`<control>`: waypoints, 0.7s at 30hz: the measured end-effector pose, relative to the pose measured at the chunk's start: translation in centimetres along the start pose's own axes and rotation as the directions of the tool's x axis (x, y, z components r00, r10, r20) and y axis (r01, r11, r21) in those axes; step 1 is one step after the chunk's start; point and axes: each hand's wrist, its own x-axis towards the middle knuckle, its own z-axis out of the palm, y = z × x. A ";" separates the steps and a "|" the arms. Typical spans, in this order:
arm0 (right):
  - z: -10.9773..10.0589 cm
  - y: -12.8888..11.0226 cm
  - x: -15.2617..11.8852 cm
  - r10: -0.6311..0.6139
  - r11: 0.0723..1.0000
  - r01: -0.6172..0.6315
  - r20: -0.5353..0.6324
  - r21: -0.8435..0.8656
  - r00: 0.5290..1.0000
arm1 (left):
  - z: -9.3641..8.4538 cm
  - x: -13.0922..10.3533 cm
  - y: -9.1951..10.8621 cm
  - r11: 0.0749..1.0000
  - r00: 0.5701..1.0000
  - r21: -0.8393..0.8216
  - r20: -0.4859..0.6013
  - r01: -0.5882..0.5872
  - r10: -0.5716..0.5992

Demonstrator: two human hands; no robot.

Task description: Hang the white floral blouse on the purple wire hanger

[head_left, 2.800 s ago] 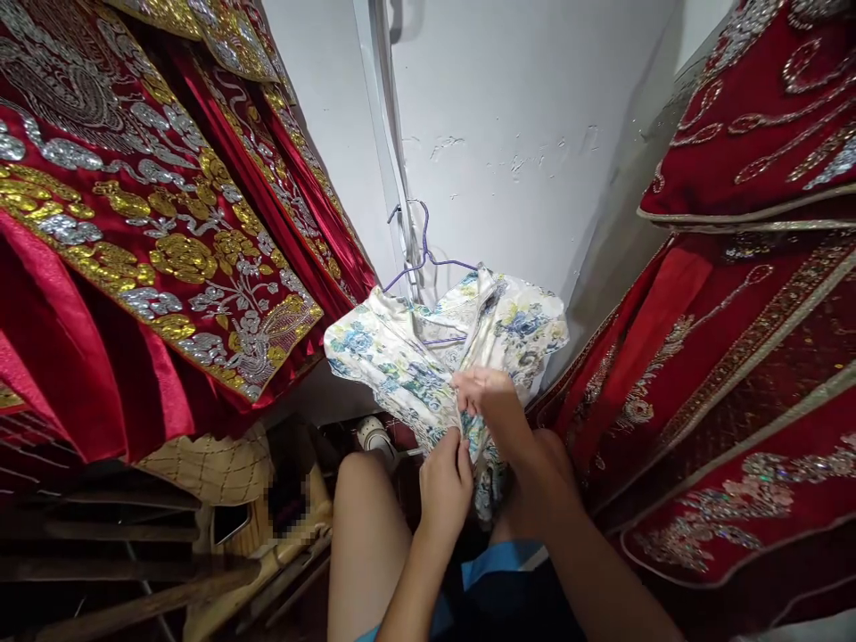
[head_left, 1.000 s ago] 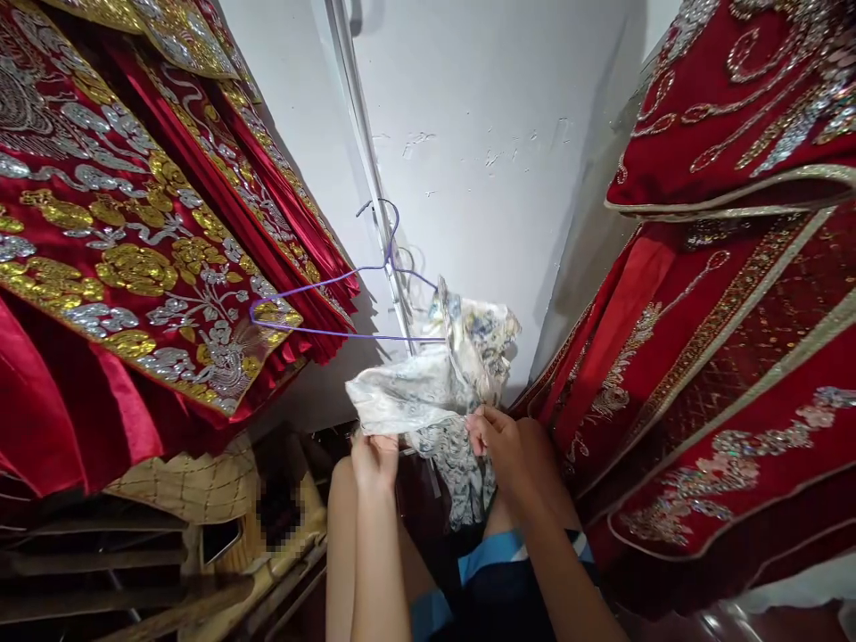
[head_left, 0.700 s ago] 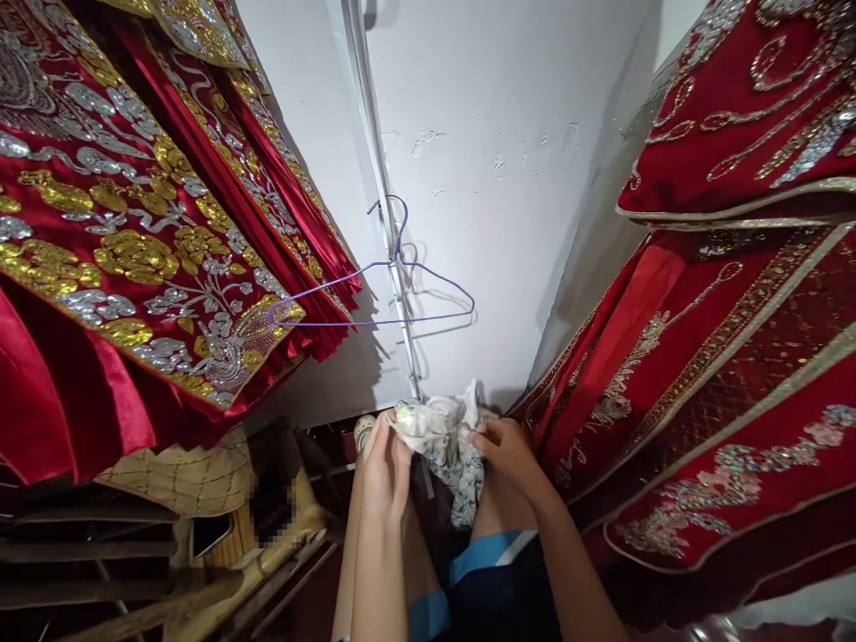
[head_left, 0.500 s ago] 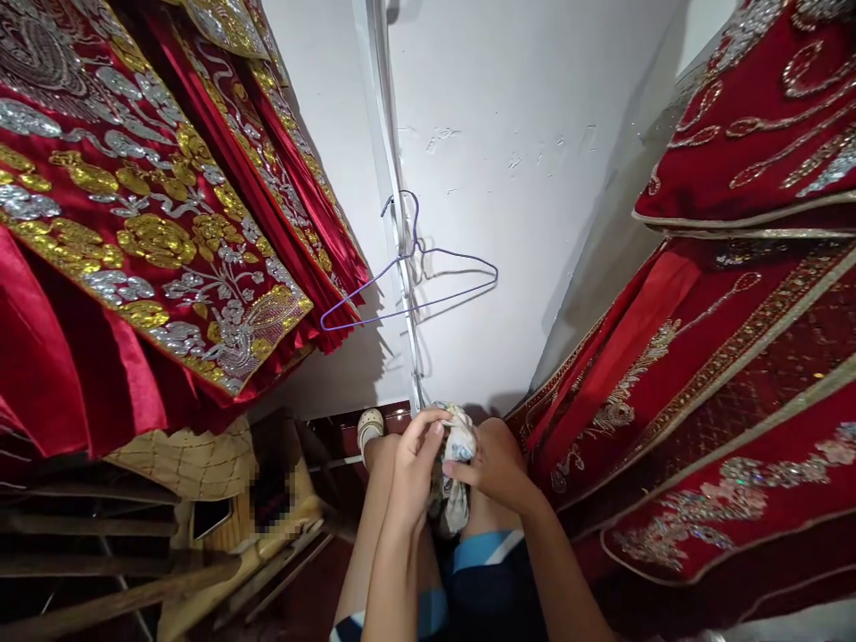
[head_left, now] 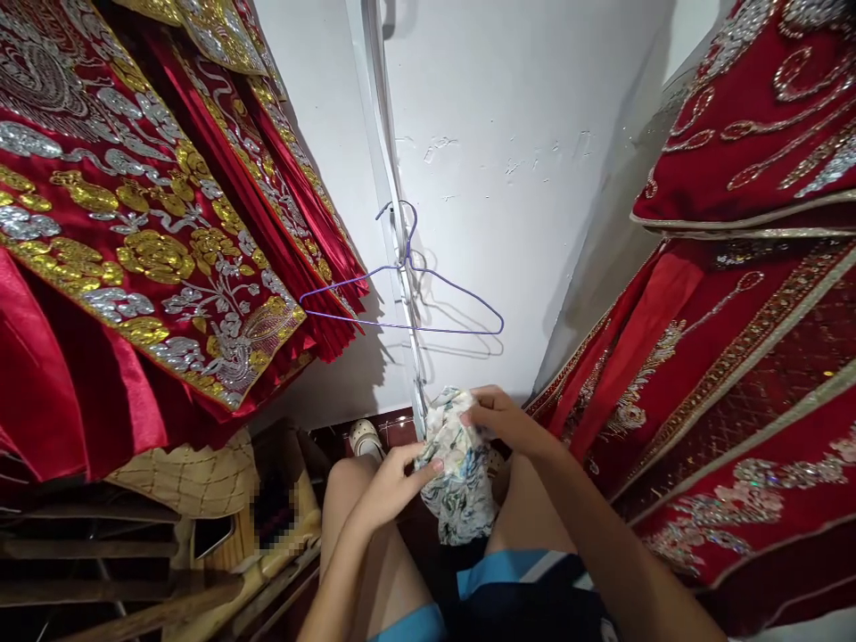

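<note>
A crumpled white cloth with a green and blue floral pattern (head_left: pixel 458 486) hangs between my knees. My left hand (head_left: pixel 398 481) grips its left edge, thumb on top. The upper right part is pinched in my right hand (head_left: pixel 493 415). Fingertips of both hands are partly hidden by the fabric. Above them, a purple wire hanger (head_left: pixel 455 330) hangs by its hook on a white vertical strip (head_left: pixel 381 116) against the wall, with nothing on it.
Red garments with gold and silver sequins (head_left: pixel 157 254) hang on the left; beaded dark red garments (head_left: pixel 722 294) hang on the right. At lower left stands a wooden chair (head_left: pixel 294 526) with a phone (head_left: pixel 214 533) on it. A cream clog (head_left: pixel 366 439) is on the floor.
The cloth has gone from bunched to more spread out. My hands have moved apart, the right one up and the left one slightly down and left. The hanger has swung and tilts the other way.
</note>
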 end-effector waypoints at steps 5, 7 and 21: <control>-2.2 -1.7 2.5 -0.048 0.989 0.051 -0.027 0.138 0.998 | -4.7 -1.3 -2.1 0.943 0.990 0.332 -0.134 -0.001 0.048; -2.5 -2.1 3.7 -0.022 0.996 0.024 -0.021 0.082 1.000 | -7.1 -1.6 -2.7 0.897 0.988 0.442 -0.140 0.009 0.060; -5.5 -1.8 13.7 -0.463 0.654 0.290 -0.067 -0.698 0.884 | -12.5 -2.3 4.5 0.461 0.993 0.884 -0.023 0.074 -0.117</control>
